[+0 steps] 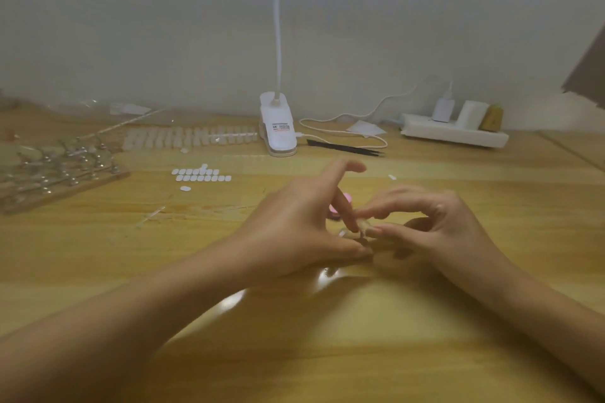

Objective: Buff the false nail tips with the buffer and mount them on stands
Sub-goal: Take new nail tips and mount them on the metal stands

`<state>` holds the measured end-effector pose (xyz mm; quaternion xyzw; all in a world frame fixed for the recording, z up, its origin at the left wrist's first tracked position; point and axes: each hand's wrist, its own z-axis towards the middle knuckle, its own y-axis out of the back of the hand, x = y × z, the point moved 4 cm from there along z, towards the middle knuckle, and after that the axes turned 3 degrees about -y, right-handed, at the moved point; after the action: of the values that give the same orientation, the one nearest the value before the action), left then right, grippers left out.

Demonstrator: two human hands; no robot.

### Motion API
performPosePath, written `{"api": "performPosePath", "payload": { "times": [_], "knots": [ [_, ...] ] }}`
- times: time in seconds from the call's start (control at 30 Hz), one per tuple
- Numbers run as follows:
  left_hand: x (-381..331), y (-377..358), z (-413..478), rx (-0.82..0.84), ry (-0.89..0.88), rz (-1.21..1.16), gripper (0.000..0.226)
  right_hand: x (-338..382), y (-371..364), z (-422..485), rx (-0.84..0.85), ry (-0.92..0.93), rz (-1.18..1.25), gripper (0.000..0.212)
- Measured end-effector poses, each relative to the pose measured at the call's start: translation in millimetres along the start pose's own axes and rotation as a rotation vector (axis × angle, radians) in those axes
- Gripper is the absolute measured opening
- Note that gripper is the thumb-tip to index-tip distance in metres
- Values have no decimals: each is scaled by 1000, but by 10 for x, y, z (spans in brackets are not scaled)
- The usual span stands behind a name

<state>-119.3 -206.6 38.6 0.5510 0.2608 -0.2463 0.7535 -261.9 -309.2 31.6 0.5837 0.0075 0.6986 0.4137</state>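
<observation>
Wood-grain bench carries everything. At its far left a board bears a cluster of metal nail stands, upright and crowded together. Just right of them, toward the wall, the false nail tips lie in a long pale row on the bench. Nearer the person sits a small patch of white oval pads, with one lying loose just below it.

A white clip lamp stands at the back near the middle, its neck rising out of view and its cable looping off to the right.

In front of it the left hand reaches in from the lower left. Its forefinger is raised and its middle finger is angled down. The thumb lies beneath, so the two close on a small clear piece. This piece is too blurred to tell tip from stand. The pink buffer lies on the bench just behind that hand's fingers, mostly hidden by them.

Black tweezers lie flat on the bench, right of the lamp's base.

The right hand comes in from the lower right. Its fingers are curled, and the forefinger and thumb tips pinch the same small clear piece from the other side.

A white power strip sits against the wall at the far right, with plugs in it.
</observation>
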Motion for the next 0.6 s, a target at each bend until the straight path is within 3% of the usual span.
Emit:
{"api": "performPosePath", "payload": {
  "times": [0.6],
  "knots": [
    [7, -88, 15, -116, -17, 230, 64, -54, -34, -49, 6, -9, 8, 13]
  ]
}}
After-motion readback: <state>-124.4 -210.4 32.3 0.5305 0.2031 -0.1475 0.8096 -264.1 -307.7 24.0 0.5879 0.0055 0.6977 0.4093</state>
